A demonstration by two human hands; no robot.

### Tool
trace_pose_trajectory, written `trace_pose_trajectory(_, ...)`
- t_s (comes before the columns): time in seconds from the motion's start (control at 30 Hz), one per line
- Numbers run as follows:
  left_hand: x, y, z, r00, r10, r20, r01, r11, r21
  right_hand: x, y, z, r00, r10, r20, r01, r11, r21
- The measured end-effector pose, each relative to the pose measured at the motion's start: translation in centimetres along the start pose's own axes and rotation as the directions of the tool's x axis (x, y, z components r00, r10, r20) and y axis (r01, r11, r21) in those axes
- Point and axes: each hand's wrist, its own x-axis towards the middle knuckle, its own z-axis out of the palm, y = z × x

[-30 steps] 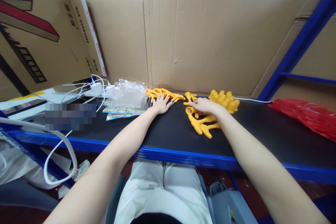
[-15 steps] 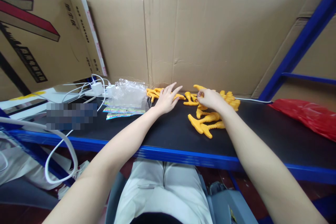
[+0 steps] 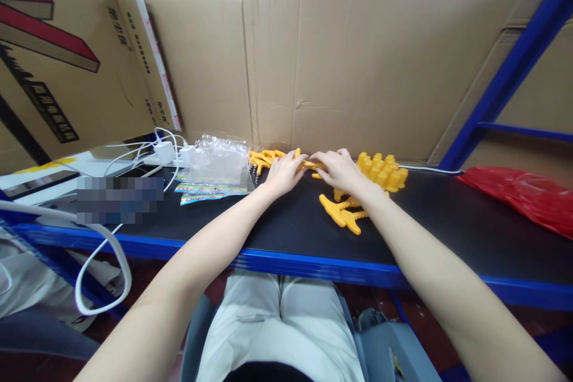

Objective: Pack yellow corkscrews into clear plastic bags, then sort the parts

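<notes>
Both hands meet at the back of the black shelf top (image 3: 277, 224). My left hand (image 3: 283, 174) and my right hand (image 3: 336, 168) both pinch one yellow plastic piece (image 3: 308, 164) held between them. A row of similar yellow pieces (image 3: 264, 159) lies just left of my left hand. Two more yellow pieces (image 3: 340, 215) rest flat under my right wrist, and a cluster of yellow pieces (image 3: 382, 170) stands to the right of that hand.
Clear plastic bags (image 3: 217, 161) over colourful printed cards (image 3: 203, 191) lie left of the hands. White chargers and cables (image 3: 163, 152) sit further left. A red plastic bag (image 3: 523, 197) lies at the right. A cardboard wall (image 3: 358, 65) backs the shelf, with blue steel uprights (image 3: 510, 77) at its side.
My right hand lifted a yellow piece from the pile and carried it left. My left hand rose from the row of pieces and closed on the same piece.
</notes>
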Motion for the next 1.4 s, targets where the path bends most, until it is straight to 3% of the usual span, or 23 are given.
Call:
trace_pose_trajectory(0.07, 0.20, -0.39, 0.09, 0.999, -0.039, 0.019, 0.039, 0.999, 0.001, 0.13, -0.34, 0.11, 1.000, -0.001, 0.011, 0.001, 1.000, -0.005)
trace_pose_trajectory(0.27, 0.35, -0.63, -0.24, 0.995, -0.094, 0.032, 0.094, 0.996, 0.008, 0.20, -0.59, 0.08, 0.982, 0.150, 0.114, -0.139, 0.986, -0.096)
trace_pose_trajectory(0.43, 0.33, -0.30, -0.33, 0.994, -0.097, 0.053, 0.096, 0.995, 0.024, 0.15, -0.64, -0.46, 0.985, 0.149, 0.086, -0.136, 0.980, -0.145)
trace_pose_trajectory(0.57, 0.30, -0.31, -0.47, 0.992, -0.107, 0.064, 0.106, 0.994, 0.019, 0.04, -0.56, -0.65, 0.990, 0.129, 0.055, -0.124, 0.988, -0.091)
trace_pose_trajectory(0.8, 0.17, -0.49, -0.53, 0.985, -0.129, 0.112, 0.127, 0.992, 0.019, 0.20, -0.25, 0.15, 0.970, 0.162, 0.181, -0.148, 0.985, -0.084)
trace_pose_trajectory(1.07, 0.26, -0.51, -0.25, 0.988, -0.114, 0.102, 0.113, 0.993, 0.020, -0.08, -0.44, -0.52, 0.987, 0.138, 0.076, -0.131, 0.987, -0.095)
trace_pose_trajectory(1.3, 0.17, -0.91, -0.12, 0.985, -0.121, 0.122, 0.117, 0.993, 0.033, 0.12, -0.14, 0.18, 0.971, 0.141, 0.190, -0.127, 0.988, -0.084)
trace_pose_trajectory(1.4, 0.24, -0.68, 0.00, 0.987, -0.116, 0.111, 0.112, 0.993, 0.034, 0.07, -0.16, -0.26, 0.984, 0.126, 0.124, -0.113, 0.988, -0.106)
